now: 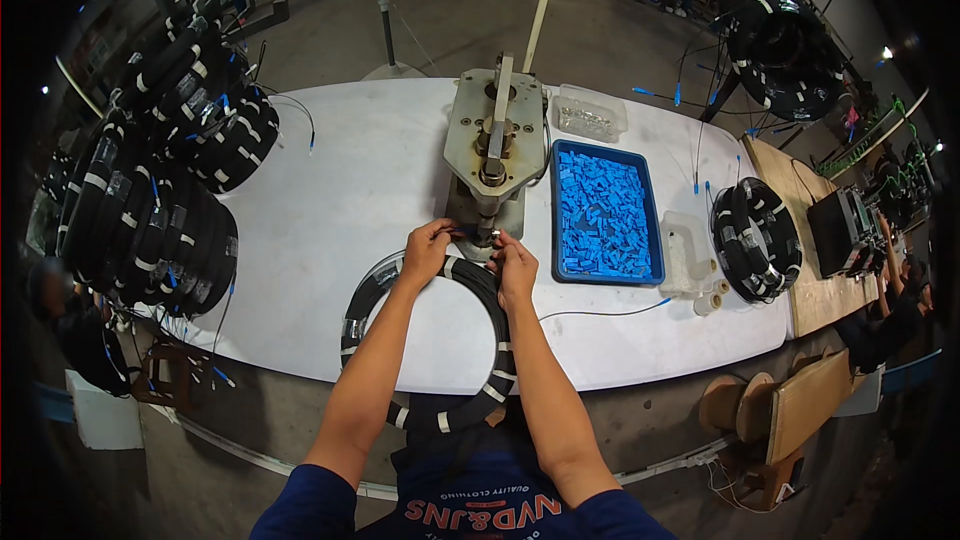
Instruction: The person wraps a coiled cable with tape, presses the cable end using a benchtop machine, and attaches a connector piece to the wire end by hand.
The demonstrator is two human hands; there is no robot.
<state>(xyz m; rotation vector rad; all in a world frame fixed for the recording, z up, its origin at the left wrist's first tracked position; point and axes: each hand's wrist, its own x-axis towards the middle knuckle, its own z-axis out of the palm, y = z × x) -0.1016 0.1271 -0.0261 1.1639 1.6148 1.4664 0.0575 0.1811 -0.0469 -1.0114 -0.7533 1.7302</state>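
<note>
A metal bench press (pixel 495 135) with a long upright lever stands at the middle of the white table. At its base, my left hand (pixel 428 250) is closed, fingertips pinching what looks like a thin black cable. My right hand (pixel 515 268) is closed just right of the press's lower tool, with a small shiny piece at its fingertips, too small to name. Beneath my forearms lies a coil of black cable (pixel 443 422) banded with white tape, partly over the table's near edge. A loose cable end with a blue connector (pixel 666 302) reaches to the right.
Right of the press sit a blue tray (pixel 658 240) of small blue parts, a clear box (pixel 592 118) and a clear container (pixel 688 250). Taped cable coils are stacked at left (pixel 150 230); another coil (pixel 757 240) stands at right. Another person works at far right.
</note>
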